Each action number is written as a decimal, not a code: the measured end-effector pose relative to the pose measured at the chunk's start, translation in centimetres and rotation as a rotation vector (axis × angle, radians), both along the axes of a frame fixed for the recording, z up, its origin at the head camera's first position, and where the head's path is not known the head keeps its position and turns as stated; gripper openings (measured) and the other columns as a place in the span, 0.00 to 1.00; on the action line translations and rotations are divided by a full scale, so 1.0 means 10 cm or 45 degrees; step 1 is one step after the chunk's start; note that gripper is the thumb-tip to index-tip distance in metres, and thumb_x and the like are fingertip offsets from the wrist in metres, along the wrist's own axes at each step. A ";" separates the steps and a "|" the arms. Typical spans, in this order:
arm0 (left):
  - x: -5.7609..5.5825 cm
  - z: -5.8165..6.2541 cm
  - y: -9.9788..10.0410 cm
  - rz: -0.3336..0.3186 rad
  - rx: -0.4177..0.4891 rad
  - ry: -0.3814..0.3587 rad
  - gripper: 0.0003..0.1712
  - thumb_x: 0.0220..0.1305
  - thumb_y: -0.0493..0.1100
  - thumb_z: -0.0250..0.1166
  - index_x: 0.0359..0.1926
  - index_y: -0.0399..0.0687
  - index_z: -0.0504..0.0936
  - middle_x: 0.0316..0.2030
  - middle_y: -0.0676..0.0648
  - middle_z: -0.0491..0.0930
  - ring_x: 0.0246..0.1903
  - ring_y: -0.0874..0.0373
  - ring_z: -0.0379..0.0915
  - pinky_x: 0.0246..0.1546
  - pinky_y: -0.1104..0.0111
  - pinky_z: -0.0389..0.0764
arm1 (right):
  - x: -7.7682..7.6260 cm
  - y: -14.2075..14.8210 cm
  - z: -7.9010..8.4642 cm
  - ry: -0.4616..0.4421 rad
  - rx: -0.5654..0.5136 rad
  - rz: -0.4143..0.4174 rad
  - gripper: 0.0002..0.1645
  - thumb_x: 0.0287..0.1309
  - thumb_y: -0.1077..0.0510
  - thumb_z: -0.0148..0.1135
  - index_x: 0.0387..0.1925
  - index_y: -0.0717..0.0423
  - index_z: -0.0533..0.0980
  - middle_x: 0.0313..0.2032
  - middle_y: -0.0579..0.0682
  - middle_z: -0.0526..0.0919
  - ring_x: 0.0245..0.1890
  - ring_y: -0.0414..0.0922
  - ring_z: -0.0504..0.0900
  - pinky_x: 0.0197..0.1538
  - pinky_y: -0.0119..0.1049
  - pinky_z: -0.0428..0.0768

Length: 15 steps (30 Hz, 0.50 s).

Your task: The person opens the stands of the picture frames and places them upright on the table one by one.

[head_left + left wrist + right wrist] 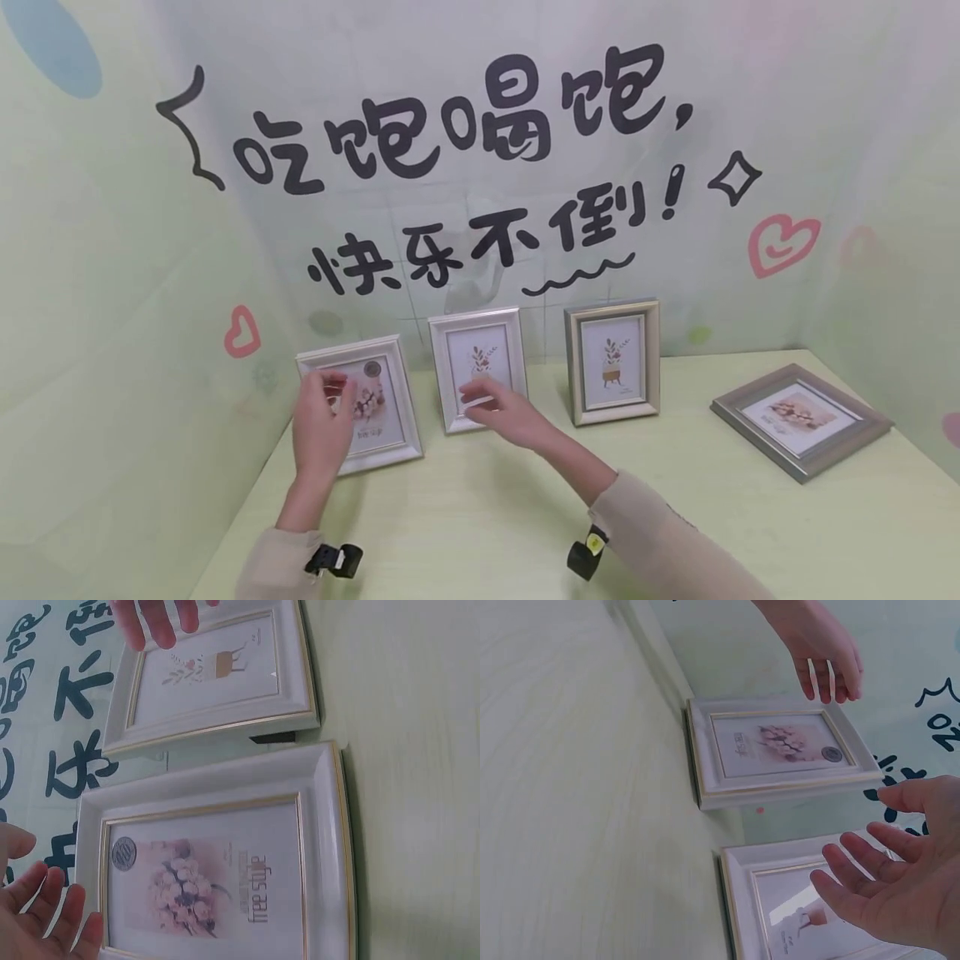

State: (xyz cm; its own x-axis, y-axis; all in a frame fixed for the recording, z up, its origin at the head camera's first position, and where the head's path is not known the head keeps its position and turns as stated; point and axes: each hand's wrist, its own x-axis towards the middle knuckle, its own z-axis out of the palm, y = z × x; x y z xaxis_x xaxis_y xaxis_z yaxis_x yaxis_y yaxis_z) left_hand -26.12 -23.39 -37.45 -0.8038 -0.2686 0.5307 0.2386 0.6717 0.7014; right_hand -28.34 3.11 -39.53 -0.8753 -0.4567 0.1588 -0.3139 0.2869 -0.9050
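Note:
My left hand [322,425] hovers before a white picture frame [382,404] with a pink flower print, which leans upright against the back wall. In the left wrist view its fingers [45,907] are spread and loosely bent, holding nothing. Just to the right, my right hand [513,414] is in front of a second white picture frame [480,337] showing a potted plant, covering part of it. The right wrist view shows that hand's fingers [862,874] apart and relaxed, with nothing gripped. Whether either hand touches a frame is unclear.
A gold-and-grey picture frame [613,362] with a plant print stands further right. At the far right, a grey picture frame [798,421] lies flat on the pale table [480,525]. A printed cloth backdrop [480,192] with black lettering encloses the table's back and sides.

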 end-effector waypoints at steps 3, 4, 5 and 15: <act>-0.03 0.02 0.12 -0.054 0.013 -0.025 0.13 0.73 0.40 0.56 0.51 0.34 0.73 0.45 0.36 0.79 0.44 0.45 0.78 0.49 0.58 0.80 | -0.03 0.15 0.04 0.024 0.021 -0.021 0.24 0.69 0.58 0.56 0.63 0.62 0.71 0.59 0.62 0.78 0.58 0.59 0.79 0.59 0.49 0.81; -0.04 0.03 0.17 -0.067 0.010 -0.037 0.13 0.73 0.41 0.56 0.50 0.35 0.74 0.45 0.37 0.80 0.43 0.46 0.78 0.47 0.61 0.80 | -0.03 0.20 0.05 0.027 0.027 -0.032 0.24 0.69 0.58 0.56 0.63 0.62 0.71 0.59 0.62 0.78 0.58 0.58 0.80 0.59 0.49 0.80; -0.05 0.03 0.21 -0.083 0.006 -0.050 0.12 0.73 0.41 0.56 0.50 0.36 0.74 0.44 0.38 0.80 0.42 0.47 0.79 0.46 0.64 0.80 | -0.03 0.25 0.07 0.030 0.033 -0.043 0.24 0.69 0.58 0.56 0.63 0.62 0.71 0.59 0.63 0.78 0.58 0.58 0.80 0.60 0.49 0.80; -0.09 -0.04 0.73 -0.288 0.005 -0.144 0.12 0.74 0.44 0.54 0.48 0.39 0.76 0.41 0.40 0.83 0.41 0.49 0.80 0.44 0.62 0.82 | 0.04 0.76 0.06 0.030 0.074 -0.078 0.25 0.70 0.57 0.55 0.62 0.68 0.70 0.59 0.65 0.77 0.59 0.61 0.79 0.61 0.52 0.79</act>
State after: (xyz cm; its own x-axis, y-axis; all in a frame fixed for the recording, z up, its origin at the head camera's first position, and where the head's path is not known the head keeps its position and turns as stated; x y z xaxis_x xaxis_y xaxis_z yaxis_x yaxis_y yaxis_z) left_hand -27.01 -16.07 -37.88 -0.8978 -0.0772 0.4336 0.3026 0.6073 0.7346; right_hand -27.97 10.73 -38.98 -0.8983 -0.4114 0.1541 -0.3149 0.3583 -0.8789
